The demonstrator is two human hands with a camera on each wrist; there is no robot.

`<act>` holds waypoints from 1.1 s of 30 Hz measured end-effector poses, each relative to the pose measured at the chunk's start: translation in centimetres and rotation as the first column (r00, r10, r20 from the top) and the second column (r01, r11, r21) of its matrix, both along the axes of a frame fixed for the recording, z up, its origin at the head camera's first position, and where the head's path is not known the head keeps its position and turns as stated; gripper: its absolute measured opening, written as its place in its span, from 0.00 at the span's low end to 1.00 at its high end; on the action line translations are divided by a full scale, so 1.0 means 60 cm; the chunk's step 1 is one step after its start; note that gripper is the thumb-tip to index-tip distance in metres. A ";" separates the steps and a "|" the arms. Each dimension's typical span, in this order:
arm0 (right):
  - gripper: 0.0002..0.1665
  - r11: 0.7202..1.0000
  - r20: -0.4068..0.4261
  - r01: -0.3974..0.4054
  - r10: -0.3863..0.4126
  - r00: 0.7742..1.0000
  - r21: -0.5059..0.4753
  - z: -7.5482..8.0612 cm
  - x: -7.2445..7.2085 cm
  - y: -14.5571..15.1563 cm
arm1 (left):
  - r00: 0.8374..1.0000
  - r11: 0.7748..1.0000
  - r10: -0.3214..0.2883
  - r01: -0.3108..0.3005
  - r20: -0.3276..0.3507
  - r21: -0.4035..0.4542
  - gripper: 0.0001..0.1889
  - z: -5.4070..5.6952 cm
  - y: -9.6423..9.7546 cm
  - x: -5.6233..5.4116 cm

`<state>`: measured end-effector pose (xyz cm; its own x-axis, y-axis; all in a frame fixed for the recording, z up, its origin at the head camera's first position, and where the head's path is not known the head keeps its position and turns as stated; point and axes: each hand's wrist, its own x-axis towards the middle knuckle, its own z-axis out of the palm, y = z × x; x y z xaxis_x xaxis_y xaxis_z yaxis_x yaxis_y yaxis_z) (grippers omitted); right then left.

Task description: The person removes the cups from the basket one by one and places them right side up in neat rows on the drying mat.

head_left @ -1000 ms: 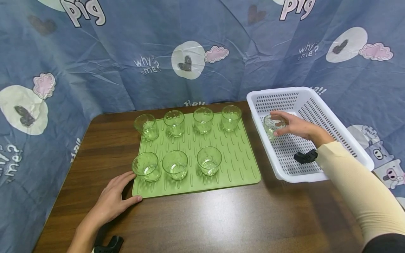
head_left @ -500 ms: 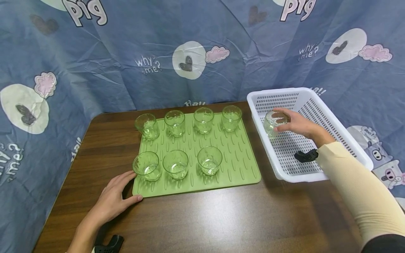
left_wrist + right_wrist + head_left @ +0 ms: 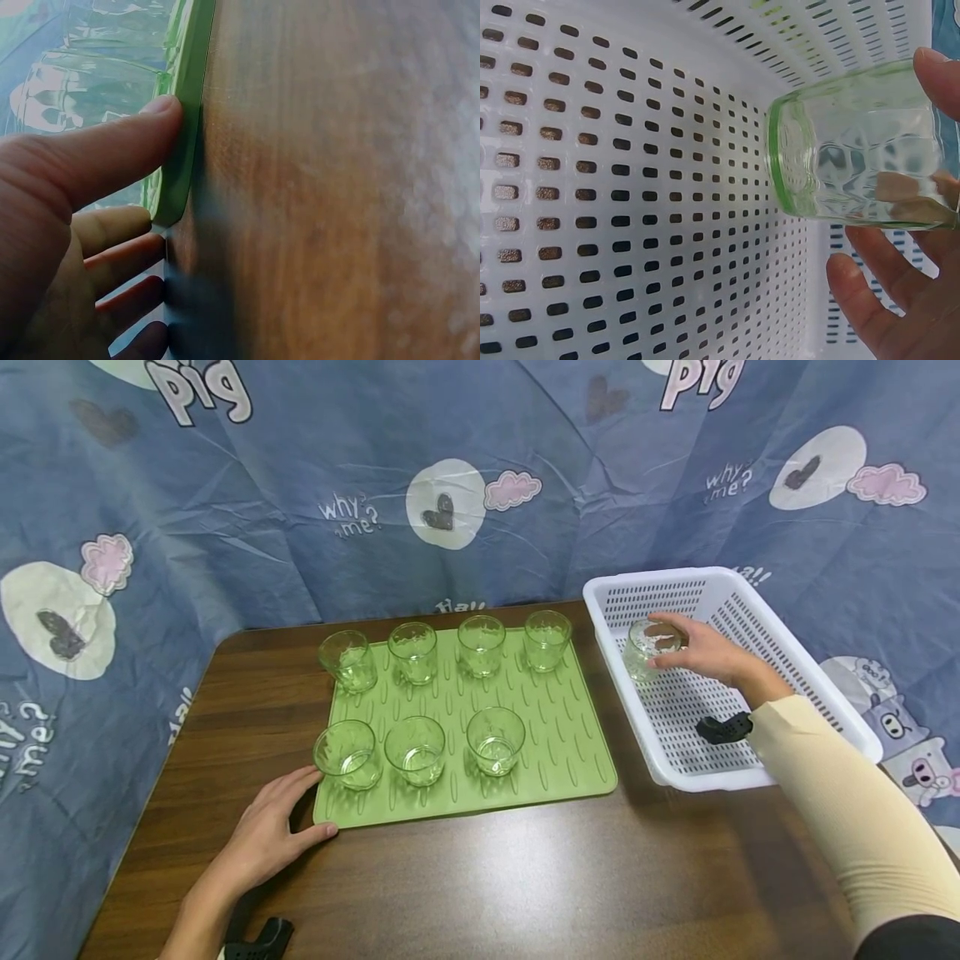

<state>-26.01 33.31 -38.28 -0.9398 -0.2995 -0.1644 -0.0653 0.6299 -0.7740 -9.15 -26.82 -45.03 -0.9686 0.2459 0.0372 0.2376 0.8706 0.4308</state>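
My right hand (image 3: 708, 653) holds a clear, green-tinted drinking glass (image 3: 640, 653) inside the white plastic basket (image 3: 813, 714). In the right wrist view the thumb (image 3: 939, 79) lies on one side of the glass and curled fingers (image 3: 870, 300) on the other. My left hand (image 3: 264, 831) rests at the near left corner of the green drying mat (image 3: 558, 727). Its thumb (image 3: 142, 135) touches the mat's edge, and its fingers lie loosely beside the corner. Close to those fingertips stands the front-left glass (image 3: 351, 756).
Several glasses stand in a back row on the mat, among them one at the right end (image 3: 547, 642). Two more front-row glasses, a middle one (image 3: 415, 752) and a right one (image 3: 496, 742), share the mat. A patterned blue cloth (image 3: 300, 460) hangs behind the brown table (image 3: 480, 885).
My right hand and its glass have shifted slightly up and toward the far side of the basket. The left hand has stayed in place.
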 end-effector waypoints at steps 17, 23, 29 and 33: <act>0.50 0.992 -0.127 0.080 -0.068 0.990 0.093 0.050 0.017 -0.020 | 1.000 1.000 -0.001 0.001 0.001 -0.007 0.41 0.004 0.000 0.000; 0.49 0.982 -0.245 0.172 -0.149 0.958 0.073 0.101 0.033 -0.050 | 1.000 1.000 0.006 -0.006 0.014 -0.009 0.42 0.005 -0.002 0.000; 0.45 0.958 -0.283 0.239 -0.276 0.919 -0.160 0.127 0.064 -0.089 | 1.000 1.000 0.001 -0.001 0.018 -0.010 0.41 0.005 0.001 -0.001; 0.45 0.951 -0.333 0.209 -0.278 0.901 -0.229 0.138 0.083 -0.117 | 1.000 1.000 0.001 0.000 0.024 -0.010 0.41 0.004 0.002 -0.001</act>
<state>-21.02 26.28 -30.02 -0.9719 -0.0459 0.2309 -0.2214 0.5115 -0.8303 -9.20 -26.69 -44.79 -0.9693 0.2457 0.0110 0.2267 0.8750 0.4277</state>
